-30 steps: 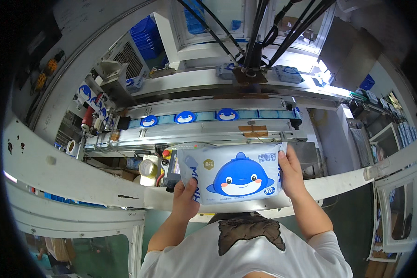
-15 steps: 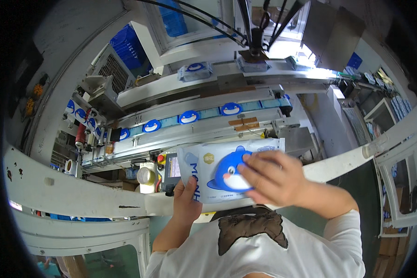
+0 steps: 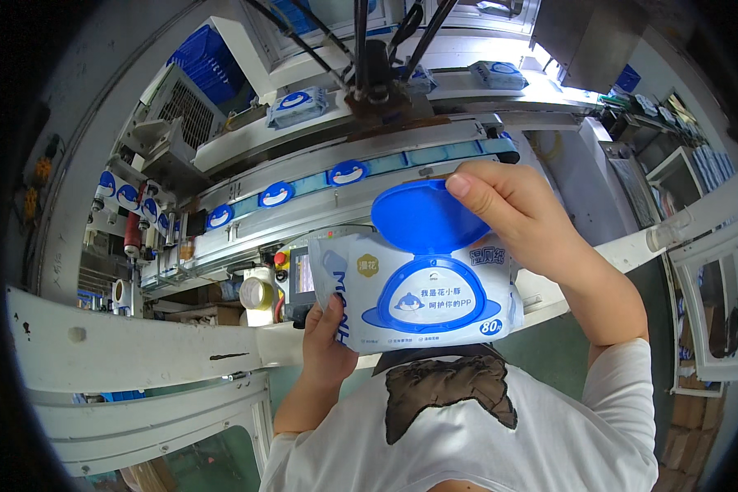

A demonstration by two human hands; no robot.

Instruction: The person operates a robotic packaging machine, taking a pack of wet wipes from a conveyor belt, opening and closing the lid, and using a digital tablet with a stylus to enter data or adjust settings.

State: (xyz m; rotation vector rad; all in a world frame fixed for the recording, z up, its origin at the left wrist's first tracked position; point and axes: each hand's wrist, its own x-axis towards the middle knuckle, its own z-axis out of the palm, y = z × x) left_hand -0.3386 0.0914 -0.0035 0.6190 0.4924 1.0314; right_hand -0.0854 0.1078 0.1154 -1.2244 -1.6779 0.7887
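Soft rectangular pack of pale grey-white film with blue print (image 3: 357, 303), one, held upright in front of the person's chest, printed face toward the viewer. Fitted to its front: a blue moulded plastic frame (image 3: 383, 287), rounded on top with a fin-like point at each side, enclosing a white label with a small printed dolphin (image 3: 447, 305); hinged above it, a glossy blue plastic lid (image 3: 425, 217), rounded, swung open and standing up past the pack's top edge. Left hand (image 3: 328, 343): clamped on the pack's lower left corner, thumb over the front film, the other fingers mostly hidden behind. Right hand (image 3: 521, 209): fingers together, pinched on the lid's upper right edge, thumb at its inner face, the far-side grip partly hidden; the pack's body lies below these fingers. Behind the pack, to the left: a grey-framed screen (image 3: 305, 272), a red push button (image 3: 281, 258), a pale roll of tape (image 3: 257, 293). Beyond: a narrow teal conveyor belt (image 3: 310, 182) bearing blue dolphin-face lids in a row, and at its left end a red roller (image 3: 132, 234). Further back: a black multi-rod machine arm (image 3: 377, 82) above a white ledge (image 3: 242, 148) carrying similar packs; far left, blue plastic crates (image 3: 207, 66).
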